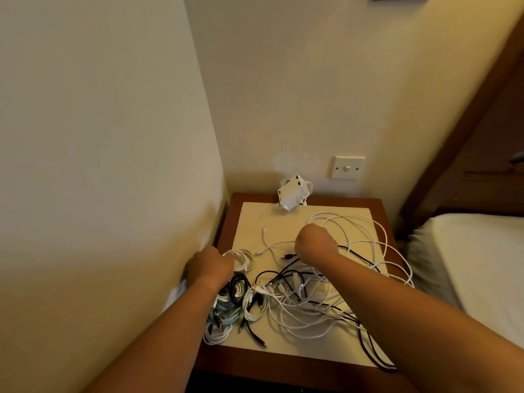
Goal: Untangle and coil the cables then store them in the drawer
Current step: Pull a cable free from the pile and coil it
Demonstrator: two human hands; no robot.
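Observation:
A tangle of white and black cables lies across the cream top of a wooden bedside table. My left hand grips a small white cable coil at the table's left side. Below that hand sit several coiled cables, white, black and pale blue. My right hand is held as a fist above the middle of the table, over a thin white cable; what it holds is hidden. Large white loops spread to the right. No drawer shows.
A white plug adapter hangs at the wall behind the table, beside a wall switch. A wall runs close along the left. A bed with white linen and a wooden headboard stands right.

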